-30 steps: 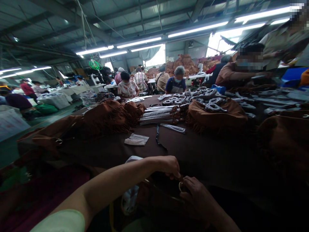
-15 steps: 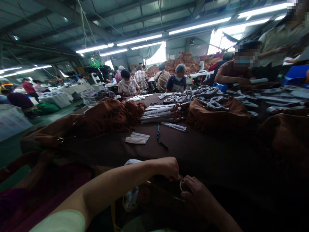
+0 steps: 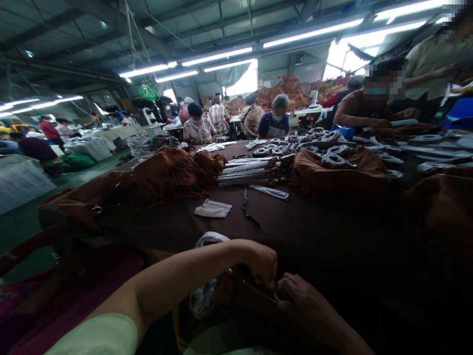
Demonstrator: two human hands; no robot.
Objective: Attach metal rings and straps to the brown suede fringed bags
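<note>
At the lower left, a magenta garment (image 3: 111, 276) shows in the shadow beside the table, below a brown bag (image 3: 79, 202) with a small metal loop on it. Just right of that bag, a fringed brown bundle (image 3: 162, 170) rests on the table (image 3: 314, 227). From a pale green sleeve (image 3: 99, 333), the person's left forearm reaches across toward the middle, passing in front of a white-wrapped ring (image 3: 211, 236). Beyond the arm lie a flat white packet (image 3: 213, 208), a stack of white-wrapped strips (image 3: 251, 171) and a narrow dark strap (image 3: 248, 207). The left hand (image 3: 264, 261) has its fingers curled inward and pointing down; I cannot tell what they grip. Just below its fingertips is a gold-coloured metal ring (image 3: 276, 297), seen nearly edge-on, with a thin light edge running up and left from it. The ring sits at the tips of the right hand (image 3: 301, 298), whose bent forefinger and thumb pinch it. Farther back on the right, grey-wrapped loops (image 3: 336, 159) lie on another brown bag (image 3: 347, 177).
</note>
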